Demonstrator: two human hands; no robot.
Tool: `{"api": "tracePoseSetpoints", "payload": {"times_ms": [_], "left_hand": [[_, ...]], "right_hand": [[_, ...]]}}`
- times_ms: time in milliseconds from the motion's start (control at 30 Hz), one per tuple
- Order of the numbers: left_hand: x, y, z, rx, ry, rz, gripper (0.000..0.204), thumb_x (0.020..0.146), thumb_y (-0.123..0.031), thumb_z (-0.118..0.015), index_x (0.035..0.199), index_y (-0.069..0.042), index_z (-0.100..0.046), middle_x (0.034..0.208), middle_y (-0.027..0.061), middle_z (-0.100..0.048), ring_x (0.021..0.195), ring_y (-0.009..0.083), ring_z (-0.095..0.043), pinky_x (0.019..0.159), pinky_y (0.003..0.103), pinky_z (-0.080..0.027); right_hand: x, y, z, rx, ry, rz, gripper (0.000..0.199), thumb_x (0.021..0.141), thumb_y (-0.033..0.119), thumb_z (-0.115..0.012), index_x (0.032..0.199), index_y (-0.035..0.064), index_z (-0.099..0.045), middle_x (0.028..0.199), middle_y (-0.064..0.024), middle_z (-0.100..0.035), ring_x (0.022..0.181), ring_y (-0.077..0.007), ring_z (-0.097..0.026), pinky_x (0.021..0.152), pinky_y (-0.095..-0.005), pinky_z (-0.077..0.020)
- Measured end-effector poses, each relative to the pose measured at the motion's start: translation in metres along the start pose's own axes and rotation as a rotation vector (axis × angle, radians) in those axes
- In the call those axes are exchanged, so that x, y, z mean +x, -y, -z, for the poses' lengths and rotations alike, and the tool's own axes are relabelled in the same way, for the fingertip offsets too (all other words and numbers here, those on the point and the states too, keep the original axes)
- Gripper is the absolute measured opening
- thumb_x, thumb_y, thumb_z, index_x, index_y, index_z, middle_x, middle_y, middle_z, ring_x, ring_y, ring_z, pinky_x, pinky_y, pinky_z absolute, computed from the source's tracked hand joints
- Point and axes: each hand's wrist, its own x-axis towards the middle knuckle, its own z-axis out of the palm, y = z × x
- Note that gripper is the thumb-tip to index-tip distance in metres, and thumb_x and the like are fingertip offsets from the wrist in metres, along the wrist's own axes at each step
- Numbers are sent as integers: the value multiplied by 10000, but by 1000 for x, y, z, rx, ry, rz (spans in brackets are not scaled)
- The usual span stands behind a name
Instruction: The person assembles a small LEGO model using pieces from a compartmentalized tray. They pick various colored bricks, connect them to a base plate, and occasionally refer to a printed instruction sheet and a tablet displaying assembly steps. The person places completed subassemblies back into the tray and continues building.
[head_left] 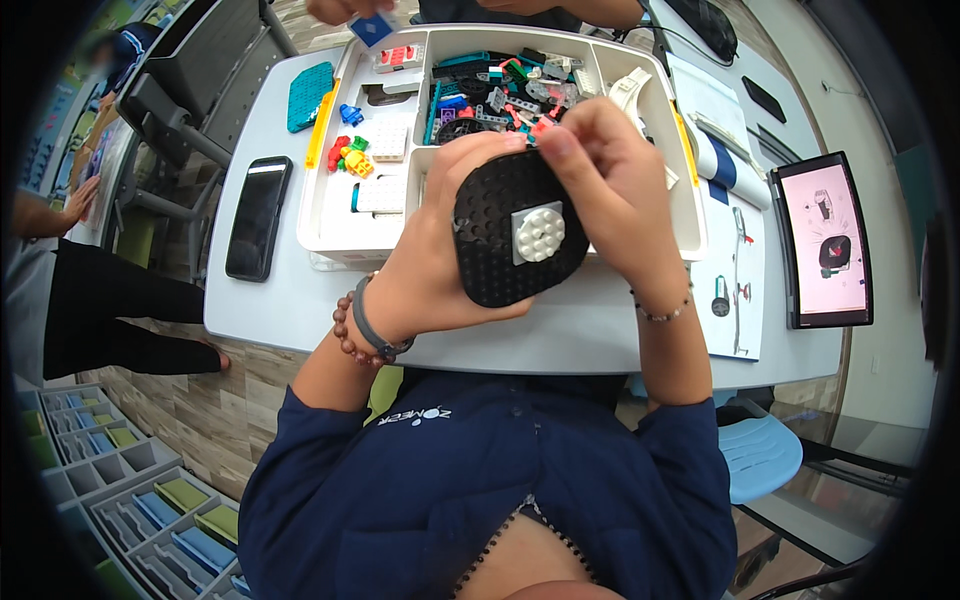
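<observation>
My left hand (pixel 425 245) is closed around a black studded building plate (pixel 485 270) with rounded corners, tilted up over the front of the parts tray. A white round studded piece (pixel 541 234) sits on a grey square base near the middle of this plate. At the plate's far edge, the thumb and fingers of my right hand (pixel 625 205) are pinched together at a small coral-red piece (pixel 541 127). Whether that piece touches the plate is hidden behind my fingers and the plate.
The white parts tray (pixel 320 225) holds loose bricks (pixel 500 90) and small figures (pixel 352 160). A phone (pixel 258 220) lies left of it, an instruction sheet (pixel 735 320) and a tablet-like screen (pixel 825 240) right. Across the table, another person's hand (pixel 335 8) holds a blue card (pixel 372 30).
</observation>
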Motion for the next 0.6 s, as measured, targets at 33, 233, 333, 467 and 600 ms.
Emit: {"api": "tracePoseSetpoints", "payload": {"times_ms": [33, 233, 333, 467, 600], "left_hand": [[0, -1, 1, 35, -39, 1, 963, 497, -234, -840, 1309, -44, -358, 1286, 144, -385, 1209, 312, -383, 1019, 408, -333], [4, -9, 4, 179, -167, -102, 822, 657, -184, -777, 1321, -18, -321, 1265, 173, -385, 1160, 342, -446, 934, 406, -445], [4, -18, 7, 208, -112, -74, 795, 664, -149, -765, 1321, -18, -336, 1261, 170, -394, 1146, 343, -460, 922, 408, -454], [4, -17, 8, 267, -41, -52, 906, 576, -179, -823, 1320, -39, -326, 1259, 164, -403, 1158, 332, -460, 943, 393, -439], [10, -12, 7, 302, -20, -1, 898, 568, -127, -787, 1332, -44, -321, 1264, 167, -400, 1145, 340, -470, 928, 391, -450]], "right_hand": [[-1, 1, 4, -144, -52, 170, 406, 788, 389, -696, 787, 18, -531, 664, -68, -507, 569, -156, -474, 527, -279, -397], [-33, 30, 11, -716, 97, 482, 404, 666, 322, -769, 854, 35, -554, 764, -93, -558, 670, -262, -544, 599, -347, -435], [-28, 32, 17, -794, 167, 504, 416, 665, 365, -752, 819, 38, -546, 719, -74, -527, 613, -245, -537, 521, -329, -416], [-21, 34, 25, -790, 344, 477, 374, 687, 335, -727, 760, 28, -527, 686, -97, -531, 609, -266, -558, 508, -348, -427], [-6, 20, 24, -702, 395, 373, 340, 737, 320, -673, 727, 8, -536, 674, -131, -558, 618, -296, -581, 540, -374, -449]]}}
